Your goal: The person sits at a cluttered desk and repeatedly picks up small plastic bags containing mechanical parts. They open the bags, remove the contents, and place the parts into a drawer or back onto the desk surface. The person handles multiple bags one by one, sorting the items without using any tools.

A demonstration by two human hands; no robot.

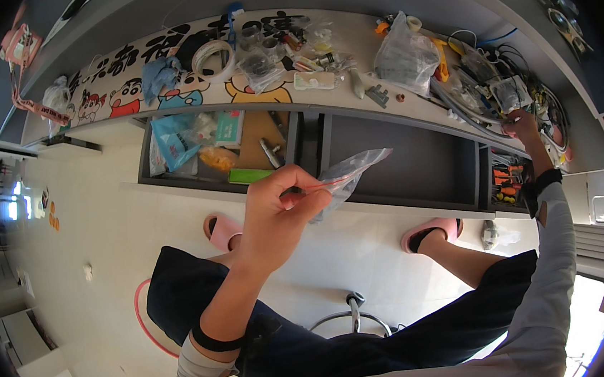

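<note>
My left hand (282, 211) pinches a transparent zip-lock plastic bag (352, 176) by its red-lined edge, above the front of the pulled-out drawers. The bag hangs to the right of the fingers, and its contents cannot be made out. Far to the right, my right hand (523, 125) reaches into a heap of cables (487, 83) on the desk. Its fingers are bent at the near side of the heap, beside a small transparent packet (512, 92). Whether they grip anything is too small to tell.
The left drawer holds a blue packet (175, 140) and a green box (249, 175). Beside it is a dark grey drawer (401, 153); orange-handled tools (508, 173) lie at the right. Tape rolls (214, 61), a blue cloth (160, 77) and a stuffed plastic bag (406, 58) stand on the desk (315, 94).
</note>
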